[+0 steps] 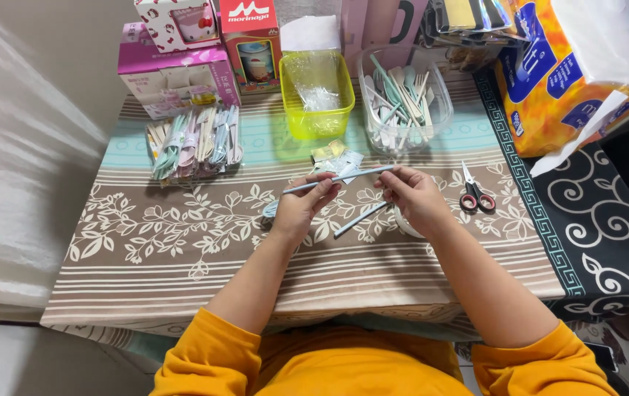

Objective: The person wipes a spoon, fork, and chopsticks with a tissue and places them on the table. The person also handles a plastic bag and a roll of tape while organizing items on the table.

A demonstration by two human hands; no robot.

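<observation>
At table centre, over the leaf-patterned cloth (153, 242), both bare hands meet on one slim pale blue utensil (340, 178) held level just above the surface. Left hand (301, 207): fingers pinched on the utensil's left stretch, its end sticking out past the thumb. Right hand (411, 196): fingertips closed on the right end. A small clear wrapper piece (347, 169) sits at the utensil's middle, between the two hands. Under the right hand, lying on the cloth, a second pale blue utensil (358, 219), slanted; whether the hand touches it cannot be told. Beyond the hands: a few small packets (329, 152) loose on the cloth, then a yellow-green plastic box (317, 95) with clear bags inside, and beside it a clear tub (407, 103) full of pastel forks and spoons. Far left, a stack of wrapped cutlery sets (193, 141) in front of pink cartons (175, 67). Right of the right hand, near but apart, red-handled scissors (474, 192). Far right corner, an orange pack of tissue (571, 70). Person wears orange sleeves (212, 359).
</observation>
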